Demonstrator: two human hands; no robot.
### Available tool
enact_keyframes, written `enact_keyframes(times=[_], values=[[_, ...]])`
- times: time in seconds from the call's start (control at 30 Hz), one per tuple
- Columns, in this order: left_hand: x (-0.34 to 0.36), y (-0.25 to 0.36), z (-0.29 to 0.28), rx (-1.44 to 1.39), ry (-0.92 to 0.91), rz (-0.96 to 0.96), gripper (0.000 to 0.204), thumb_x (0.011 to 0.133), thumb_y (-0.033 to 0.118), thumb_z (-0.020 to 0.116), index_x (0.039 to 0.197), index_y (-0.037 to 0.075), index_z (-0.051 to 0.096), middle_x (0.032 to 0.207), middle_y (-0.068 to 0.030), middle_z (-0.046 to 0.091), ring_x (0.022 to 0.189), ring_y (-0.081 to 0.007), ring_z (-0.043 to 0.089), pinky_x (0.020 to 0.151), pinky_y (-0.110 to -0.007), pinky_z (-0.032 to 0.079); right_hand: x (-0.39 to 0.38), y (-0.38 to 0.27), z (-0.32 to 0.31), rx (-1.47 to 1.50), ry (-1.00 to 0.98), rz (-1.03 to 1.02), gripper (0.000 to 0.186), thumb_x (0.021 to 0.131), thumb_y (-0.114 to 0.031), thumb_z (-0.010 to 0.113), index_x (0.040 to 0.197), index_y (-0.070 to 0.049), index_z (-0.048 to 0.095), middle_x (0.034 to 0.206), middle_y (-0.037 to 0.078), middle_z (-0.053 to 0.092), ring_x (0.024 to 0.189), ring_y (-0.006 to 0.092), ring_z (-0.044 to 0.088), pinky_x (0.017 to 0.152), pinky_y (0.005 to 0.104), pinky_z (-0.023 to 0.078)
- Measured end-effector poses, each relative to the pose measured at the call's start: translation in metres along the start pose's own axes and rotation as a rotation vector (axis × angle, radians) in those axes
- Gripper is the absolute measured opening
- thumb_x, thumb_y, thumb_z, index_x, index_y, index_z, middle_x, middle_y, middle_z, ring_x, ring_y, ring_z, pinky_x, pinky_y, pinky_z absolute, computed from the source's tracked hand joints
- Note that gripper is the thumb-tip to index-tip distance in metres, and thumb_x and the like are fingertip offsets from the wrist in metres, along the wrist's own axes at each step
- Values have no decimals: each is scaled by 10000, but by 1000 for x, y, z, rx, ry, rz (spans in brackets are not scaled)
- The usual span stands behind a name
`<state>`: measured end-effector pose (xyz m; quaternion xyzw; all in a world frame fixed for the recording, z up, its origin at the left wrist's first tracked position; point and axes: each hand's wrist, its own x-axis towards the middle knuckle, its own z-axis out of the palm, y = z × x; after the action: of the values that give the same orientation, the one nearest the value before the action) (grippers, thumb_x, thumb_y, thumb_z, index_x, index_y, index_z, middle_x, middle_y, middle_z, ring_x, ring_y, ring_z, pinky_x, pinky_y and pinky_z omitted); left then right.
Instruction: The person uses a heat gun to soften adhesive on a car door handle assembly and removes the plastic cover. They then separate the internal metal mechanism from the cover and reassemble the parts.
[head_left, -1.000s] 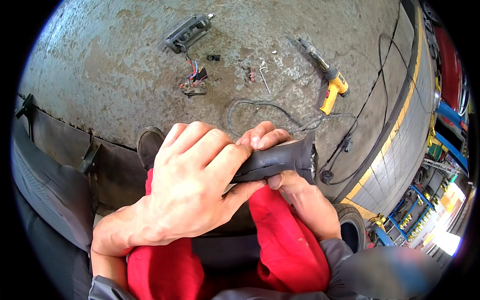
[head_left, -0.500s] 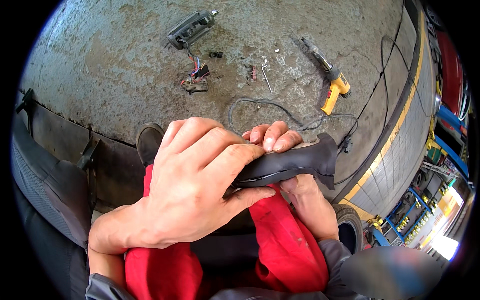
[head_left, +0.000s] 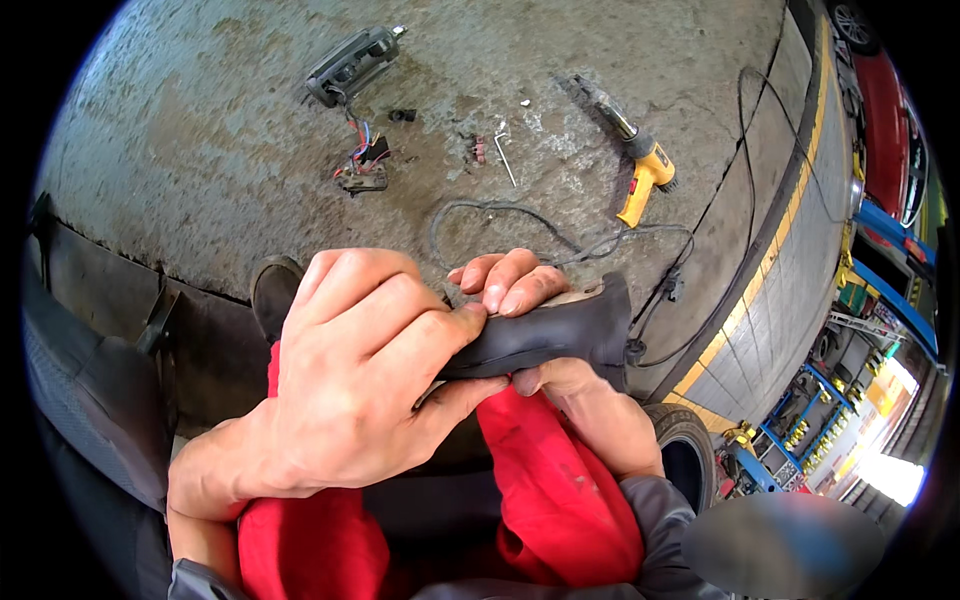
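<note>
Between both hands, above my red-trousered lap, is a dark, curved, leather-like covered piece (head_left: 545, 335) with a flared right end and a seam along its near side. My left hand (head_left: 365, 370) grips its left end, thumb below and fingers over the top, hiding that end. My right hand (head_left: 515, 285) holds it from beneath and behind; its fingers curl over the far edge onto a lighter beige strip, and its thumb presses the near underside.
On the worn concrete floor lie a yellow heat gun (head_left: 650, 180) with a dark cable, an L-shaped hex key (head_left: 506, 160), a dark plastic housing (head_left: 352, 68) and wired connectors (head_left: 362, 172). A seat (head_left: 90, 400) stands at left, a tyre (head_left: 682, 450) at right.
The whole view has shifted slightly, so floor items sit further left. Both hands keep their hold; the seam's gap on the near side looks narrower, with my right thumb further left along the piece.
</note>
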<state>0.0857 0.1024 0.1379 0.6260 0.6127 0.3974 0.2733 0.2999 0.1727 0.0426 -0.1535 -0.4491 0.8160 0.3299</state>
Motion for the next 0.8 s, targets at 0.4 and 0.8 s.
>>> enact_keyframes(times=[0.4, 0.8], values=[[-5, -3, -16, 53, -98, -83, 949, 547, 435, 1027, 1320, 16, 672, 1271, -146, 641, 1266, -404, 576, 1075, -519, 490, 9, -30, -16, 112, -48, 18, 623, 804, -351, 947, 1348, -248, 663, 1332, -47, 614, 1419, 254, 524, 1280, 543, 353], [-7, -6, -12, 22, -40, 5, 802, 538, 410, 1028, 1183, 31, 738, 1095, -110, 689, 1136, -361, 653, 971, -479, 542, 7, -25, -7, 158, -35, -16, 678, 799, -427, 957, 1349, -194, 636, 1287, -15, 594, 1394, 281, 529, 1268, 551, 362]])
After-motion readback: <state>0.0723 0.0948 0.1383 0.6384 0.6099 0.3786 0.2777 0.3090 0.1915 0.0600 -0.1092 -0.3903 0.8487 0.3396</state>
